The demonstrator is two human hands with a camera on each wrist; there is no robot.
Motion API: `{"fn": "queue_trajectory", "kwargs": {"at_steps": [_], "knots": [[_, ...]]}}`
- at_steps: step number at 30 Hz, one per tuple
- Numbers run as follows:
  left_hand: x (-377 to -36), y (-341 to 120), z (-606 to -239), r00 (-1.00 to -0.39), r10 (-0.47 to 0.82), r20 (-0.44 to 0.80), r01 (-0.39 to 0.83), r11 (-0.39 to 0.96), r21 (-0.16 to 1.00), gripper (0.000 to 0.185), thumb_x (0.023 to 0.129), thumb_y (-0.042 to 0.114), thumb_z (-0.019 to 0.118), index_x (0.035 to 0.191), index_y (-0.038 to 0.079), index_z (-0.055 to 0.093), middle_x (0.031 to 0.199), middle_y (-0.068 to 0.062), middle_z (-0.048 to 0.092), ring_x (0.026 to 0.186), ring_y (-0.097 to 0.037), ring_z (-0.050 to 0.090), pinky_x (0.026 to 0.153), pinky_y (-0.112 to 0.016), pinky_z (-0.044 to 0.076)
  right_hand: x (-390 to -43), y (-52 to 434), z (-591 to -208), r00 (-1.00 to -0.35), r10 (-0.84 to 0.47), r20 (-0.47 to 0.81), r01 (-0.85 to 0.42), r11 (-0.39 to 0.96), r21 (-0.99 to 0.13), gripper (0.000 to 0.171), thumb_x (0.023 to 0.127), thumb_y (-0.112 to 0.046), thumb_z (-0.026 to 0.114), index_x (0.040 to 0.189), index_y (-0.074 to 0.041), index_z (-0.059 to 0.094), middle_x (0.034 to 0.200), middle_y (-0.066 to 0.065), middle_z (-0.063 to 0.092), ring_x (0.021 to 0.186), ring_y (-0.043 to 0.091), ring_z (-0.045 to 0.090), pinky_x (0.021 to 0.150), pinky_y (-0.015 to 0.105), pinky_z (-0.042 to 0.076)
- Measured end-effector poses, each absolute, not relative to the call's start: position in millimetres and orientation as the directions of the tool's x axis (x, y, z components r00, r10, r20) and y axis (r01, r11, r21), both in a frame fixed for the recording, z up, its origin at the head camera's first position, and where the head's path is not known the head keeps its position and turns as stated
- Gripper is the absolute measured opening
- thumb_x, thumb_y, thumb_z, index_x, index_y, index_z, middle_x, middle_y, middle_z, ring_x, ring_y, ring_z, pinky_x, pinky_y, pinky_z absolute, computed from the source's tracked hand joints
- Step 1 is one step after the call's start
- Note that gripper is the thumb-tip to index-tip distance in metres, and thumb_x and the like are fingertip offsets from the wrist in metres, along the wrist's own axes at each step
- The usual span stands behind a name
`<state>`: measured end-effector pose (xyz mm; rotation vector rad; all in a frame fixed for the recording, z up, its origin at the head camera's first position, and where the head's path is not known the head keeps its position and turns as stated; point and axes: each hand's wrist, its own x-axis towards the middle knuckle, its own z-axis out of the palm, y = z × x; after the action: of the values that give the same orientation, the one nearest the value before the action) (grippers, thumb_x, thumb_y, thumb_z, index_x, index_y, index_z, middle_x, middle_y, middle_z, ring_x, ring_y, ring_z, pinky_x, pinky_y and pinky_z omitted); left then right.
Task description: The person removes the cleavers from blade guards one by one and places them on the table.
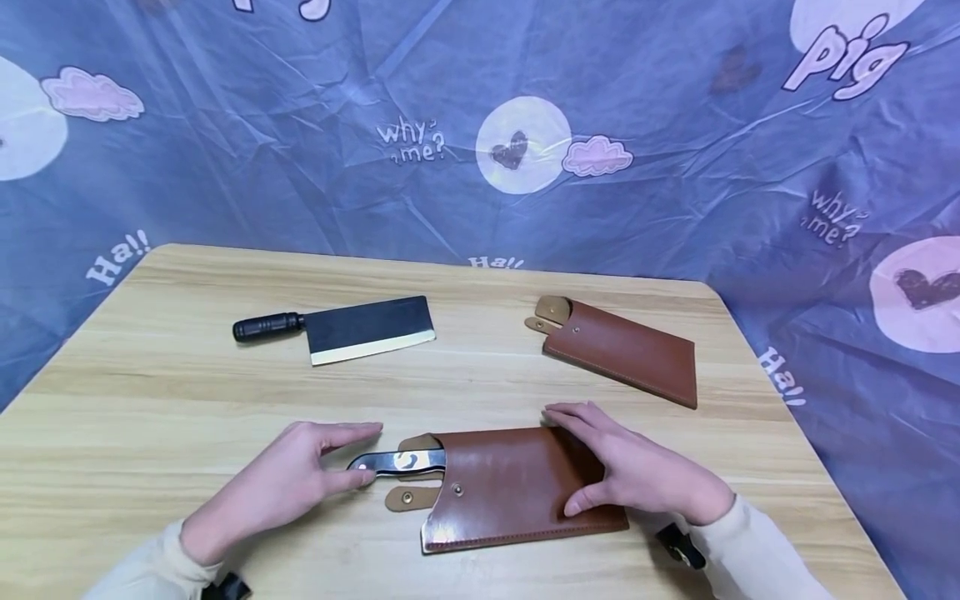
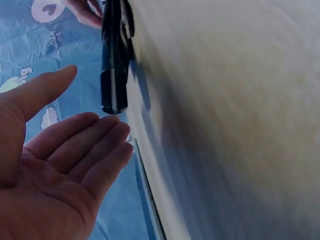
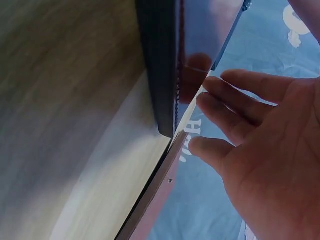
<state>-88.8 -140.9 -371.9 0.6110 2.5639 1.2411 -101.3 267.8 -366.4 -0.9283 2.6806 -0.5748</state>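
Observation:
On the table before me lies a brown leather sheath (image 1: 513,487), its mouth facing left with two tan straps. A knife's dark handle with silver rivets (image 1: 390,462) sticks out of that mouth; the blade is hidden inside. My left hand (image 1: 292,471) is beside the handle's end, thumb and fingers spread apart. In the left wrist view, the handle (image 2: 114,85) hangs past the fingertips, with the palm not wrapped round it. Over the sheath's right end is my right hand (image 1: 637,471), fingers and thumb spread across its width; the right wrist view shows them loosely bent beside the leather (image 3: 200,40).
A cleaver (image 1: 367,329) with a black handle lies at the back left, its edge toward me. A second brown sheath (image 1: 622,346) lies at the back right, straps pointing left. Behind the wooden table (image 1: 187,392) hangs a blue printed cloth (image 1: 322,150).

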Motion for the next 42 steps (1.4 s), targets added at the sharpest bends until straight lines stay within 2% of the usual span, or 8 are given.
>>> {"fn": "queue_trajectory", "kwargs": {"at_steps": [4, 9, 14, 19, 25, 31, 34, 42], "knots": [[-89.8, -138.7, -375.0, -0.885, 0.465, 0.002, 0.299, 0.566, 0.768, 0.044, 0.085, 0.032, 0.078, 0.120, 0.006, 0.070, 0.118, -0.004, 0.068, 0.115, -0.024, 0.060, 0.095, -0.047, 0.046, -100.7, 266.3, -367.0, -0.756, -0.646, -0.103, -0.551, 0.713, -0.434, 0.106, 0.069, -0.064, 0.078, 0.150, -0.009, 0.038, 0.149, -0.001, 0.034, 0.133, 0.014, 0.035, 0.105, 0.039, 0.036], [-90.6, -135.2, -376.8, -0.885, 0.464, 0.036, 0.351, 0.614, 0.707, 0.037, 0.081, 0.025, 0.081, 0.113, 0.007, 0.072, 0.109, 0.002, 0.069, 0.103, -0.016, 0.063, 0.090, -0.043, 0.050, -98.4, 262.8, -368.3, -0.748, -0.652, -0.124, -0.559, 0.719, -0.412, 0.112, 0.067, -0.067, 0.077, 0.150, -0.005, 0.036, 0.148, 0.003, 0.034, 0.136, 0.022, 0.031, 0.109, 0.046, 0.030], [-91.2, -131.1, -376.8, -0.876, 0.480, 0.045, 0.381, 0.634, 0.673, 0.031, 0.079, 0.016, 0.082, 0.107, 0.006, 0.073, 0.101, 0.007, 0.069, 0.092, -0.010, 0.064, 0.083, -0.037, 0.053, -95.9, 258.0, -370.5, -0.742, -0.654, -0.148, -0.573, 0.732, -0.369, 0.116, 0.063, -0.072, 0.075, 0.149, -0.003, 0.036, 0.144, 0.001, 0.034, 0.132, 0.016, 0.031, 0.105, 0.038, 0.037], [-91.9, -126.0, -377.6, -0.866, 0.492, 0.092, 0.429, 0.634, 0.643, 0.021, 0.078, 0.010, 0.082, 0.097, 0.009, 0.073, 0.088, 0.013, 0.064, 0.081, -0.004, 0.061, 0.074, -0.031, 0.054, -94.9, 254.7, -372.4, -0.727, -0.678, -0.110, -0.615, 0.714, -0.334, 0.119, 0.061, -0.074, 0.076, 0.148, -0.002, 0.036, 0.141, 0.002, 0.034, 0.127, 0.014, 0.033, 0.101, 0.036, 0.040], [-92.0, -123.8, -376.5, -0.875, 0.476, 0.089, 0.423, 0.661, 0.619, 0.017, 0.078, 0.011, 0.082, 0.093, 0.013, 0.074, 0.084, 0.016, 0.062, 0.077, -0.002, 0.058, 0.072, -0.030, 0.052, -94.1, 252.2, -376.3, -0.706, -0.705, -0.070, -0.657, 0.688, -0.309, 0.126, 0.056, -0.079, 0.073, 0.145, 0.002, 0.036, 0.139, 0.008, 0.037, 0.125, 0.021, 0.034, 0.101, 0.041, 0.040], [-92.8, -122.6, -377.6, -0.872, 0.483, 0.078, 0.419, 0.656, 0.627, 0.021, 0.077, 0.018, 0.084, 0.095, 0.014, 0.075, 0.087, 0.015, 0.065, 0.079, -0.003, 0.059, 0.073, -0.031, 0.052, -93.2, 252.1, -377.8, -0.707, -0.706, -0.054, -0.664, 0.687, -0.295, 0.123, 0.058, -0.074, 0.078, 0.146, 0.001, 0.036, 0.138, 0.007, 0.037, 0.125, 0.020, 0.035, 0.101, 0.041, 0.040], [-92.4, -121.8, -378.3, -0.865, 0.496, 0.074, 0.430, 0.658, 0.619, 0.023, 0.076, 0.015, 0.084, 0.097, 0.014, 0.075, 0.089, 0.015, 0.065, 0.081, -0.003, 0.059, 0.075, -0.031, 0.052, -92.5, 251.4, -378.2, -0.700, -0.712, -0.048, -0.674, 0.682, -0.286, 0.123, 0.059, -0.073, 0.079, 0.146, 0.001, 0.036, 0.139, 0.008, 0.036, 0.125, 0.021, 0.035, 0.101, 0.041, 0.040], [-90.1, -116.1, -378.3, -0.881, 0.466, 0.082, 0.418, 0.687, 0.594, 0.017, 0.076, 0.009, 0.082, 0.089, 0.015, 0.074, 0.083, 0.016, 0.062, 0.076, -0.003, 0.056, 0.071, -0.031, 0.051, -90.4, 248.5, -379.4, -0.694, -0.718, -0.046, -0.683, 0.678, -0.273, 0.124, 0.055, -0.069, 0.084, 0.144, 0.002, 0.036, 0.138, 0.009, 0.037, 0.124, 0.021, 0.035, 0.101, 0.040, 0.040]]}}
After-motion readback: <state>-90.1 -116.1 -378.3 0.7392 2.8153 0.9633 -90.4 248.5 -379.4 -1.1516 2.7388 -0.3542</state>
